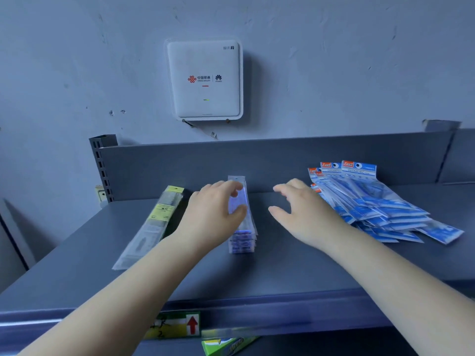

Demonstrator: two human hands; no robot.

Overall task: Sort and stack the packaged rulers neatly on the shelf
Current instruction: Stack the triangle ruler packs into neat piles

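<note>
1. The grip of the left hand [214, 209] is curled around the top of the purple ruler stack [241, 227], with fingers over the far part and the thumb on the near part. The right hand [298, 204] hovers beside it, fingers spread wide, holding nothing.
2. The purple ruler stack stands in the middle of the shelf [282, 265]. It is tall and thin, so I think a hard push could tip it over.
3. The packs look shiny and slick. The top ones may slide off if the hand lets go fast.
4. The blue ruler packs [372, 201] lie in a messy fan on the right. The right hand could bump them and spread them more.
5. The yellow-label pack [154, 222] lies slanted on the left, near the left arm. The arm might knock it.
</note>
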